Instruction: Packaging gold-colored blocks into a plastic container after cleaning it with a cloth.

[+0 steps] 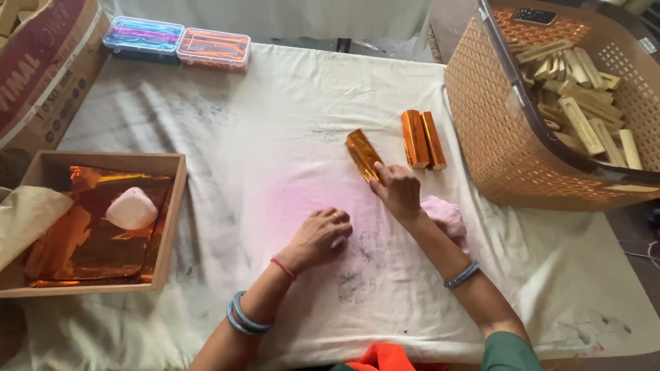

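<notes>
The right hand [397, 190] rests near the middle of the cloth-covered table [227, 130], its fingers pressed down on the near end of a block wrapped in orange foil [362, 154], which lies at a slant on the white cloth. The grip looks narrow, fingertips on the block rather than curled round it. The left hand [318, 237] lies closer to the near edge, knuckles up and fingers curled loosely against the cloth over a faint pink stain; whether it holds anything under the palm I cannot tell. Just behind the right wrist sits a crumpled pink cloth [445, 214]. Two more foil-wrapped blocks [423, 139] lie side by side, touching each other, a little toward the right edge from the slanted one. At the right edge a woven plastic basket [491, 137] stands tilted, holding a heap of bare wooden blocks [581, 103]. At the left edge a shallow wooden tray [172, 220] holds sheets of orange foil [82, 240] with a pale pink pad [131, 208] lying on top. At the far left corner are two clear plastic boxes [177, 42], set end to end, and a cardboard carton [41, 65] beside them.
</notes>
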